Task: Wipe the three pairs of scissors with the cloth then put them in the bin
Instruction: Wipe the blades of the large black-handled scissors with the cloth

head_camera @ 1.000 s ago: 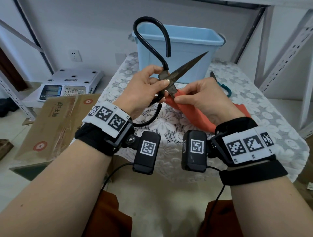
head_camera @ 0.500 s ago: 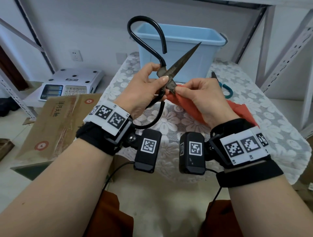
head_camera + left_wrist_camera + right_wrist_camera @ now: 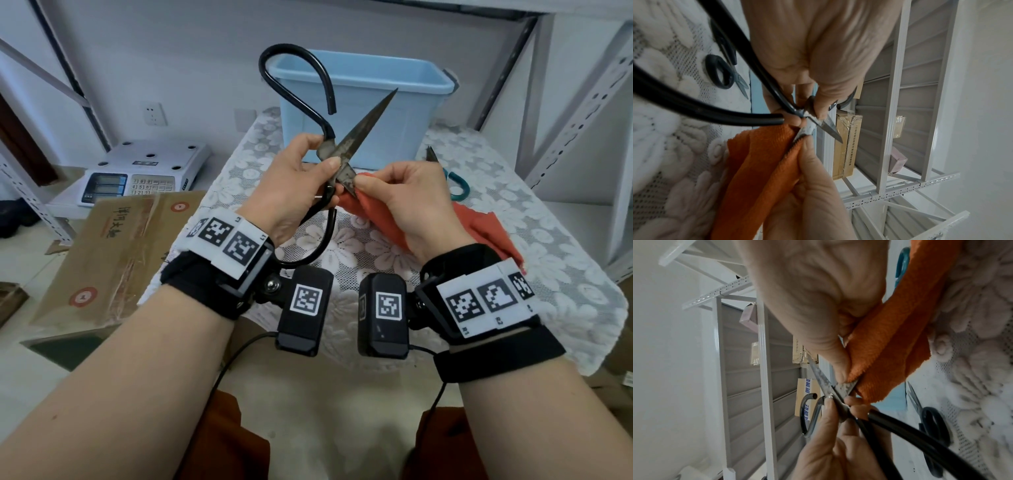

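Large black-handled scissors (image 3: 356, 133) are held up over the table with their rusty blades apart. My left hand (image 3: 308, 171) grips them at the pivot, thumb on top. My right hand (image 3: 370, 181) pinches the orange cloth (image 3: 479, 226) around the lower blade (image 3: 805, 129), close to the pivot. The cloth's tail trails down onto the table. Behind the hands stands the light blue bin (image 3: 363, 113). Teal-handled scissors (image 3: 457, 185) lie behind my right hand. Small black-handled scissors (image 3: 933, 423) lie on the table near the bin.
The table wears a white lace cloth (image 3: 565, 274). An electronic scale (image 3: 144, 171) and a flattened cardboard box (image 3: 113, 246) sit to the left, below table level. Grey metal shelf uprights (image 3: 582, 102) stand at the right.
The scissors have tilted a little more upright, their upper tip and handle loop swinging left. My right hand with the cloth has risen slightly along the lower blade.
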